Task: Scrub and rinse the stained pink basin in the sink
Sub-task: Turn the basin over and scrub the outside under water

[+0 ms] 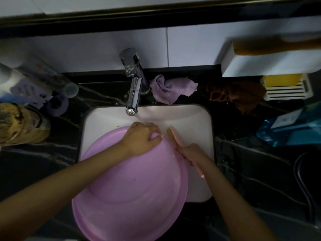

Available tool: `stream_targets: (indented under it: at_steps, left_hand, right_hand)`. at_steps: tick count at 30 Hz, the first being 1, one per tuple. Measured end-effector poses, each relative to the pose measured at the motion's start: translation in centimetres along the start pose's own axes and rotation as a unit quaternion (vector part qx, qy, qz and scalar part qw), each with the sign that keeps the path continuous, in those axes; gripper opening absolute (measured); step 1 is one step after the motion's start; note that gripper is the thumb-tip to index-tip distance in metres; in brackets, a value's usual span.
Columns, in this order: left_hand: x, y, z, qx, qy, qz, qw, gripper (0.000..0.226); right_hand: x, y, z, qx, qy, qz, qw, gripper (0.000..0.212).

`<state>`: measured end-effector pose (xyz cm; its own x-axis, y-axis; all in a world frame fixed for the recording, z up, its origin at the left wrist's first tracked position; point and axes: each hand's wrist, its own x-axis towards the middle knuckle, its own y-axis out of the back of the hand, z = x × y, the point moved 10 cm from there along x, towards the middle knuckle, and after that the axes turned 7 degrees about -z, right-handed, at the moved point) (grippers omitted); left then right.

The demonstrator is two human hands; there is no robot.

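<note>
Gripping the far rim of the pink basin [132,188], the left hand [142,138] has its fingers curled over the edge and its thumb lying along the rim toward the right. The basin sits tilted in the white sink [196,122], filling its left and middle part, with its near edge reaching out past the sink's front lip over the counter. A small dark speck shows on its broad pink face; whether that face is the inside or the underside cannot be told.

The right hand [191,153] is wrapped round the handle of a pale pink brush [175,134]. The brush head points away from the person, just beside the basin's right rim, and the handle's end sticks out behind the wrist. Whether the bristles touch the basin cannot be told.

Water [141,117] runs from the chrome tap [133,91] and lands at the knuckles of the left hand.

On the black marbled counter [251,162] behind the sink lie a crumpled purple cloth [172,88] just beside the tap's base and a brown cloth [238,94] farther right. A yellow sponge [283,80] sits in a white slatted holder, and a blue packet [291,127] lies near the right edge. A clear bottle [50,79] lies tilted at the left.
</note>
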<state>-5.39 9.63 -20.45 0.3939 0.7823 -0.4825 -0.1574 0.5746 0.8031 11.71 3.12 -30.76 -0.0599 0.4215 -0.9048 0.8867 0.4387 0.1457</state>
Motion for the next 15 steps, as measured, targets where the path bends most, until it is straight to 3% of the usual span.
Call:
stream_targets:
  at_steps: [4, 7, 10, 15]
  left_hand:
    - [0.3, 1.2, -1.2, -0.083, 0.036, 0.023, 0.996, 0.038]
    - [0.0, 1.7, -1.7, -0.093, 0.062, 0.029, 0.993, 0.025]
    - [-0.7, 1.6, -2.9, -0.038, 0.107, 0.036, 0.993, 0.027]
    - [-2.1, 3.8, -4.8, -0.03, 0.168, 0.083, 0.982, 0.026]
  right_hand:
    - [-0.6, -1.0, 1.9, 0.061, -0.02, -0.062, 0.996, 0.014]
    - [0.2, -1.3, 1.4, 0.09, 0.027, -0.046, 0.995, 0.034]
    - [0.9, -1.5, 0.4, 0.118, 0.058, 0.01, 0.991, 0.026]
    - [1.4, -4.2, -0.1, 0.313, 0.04, -0.086, 0.945, 0.01]
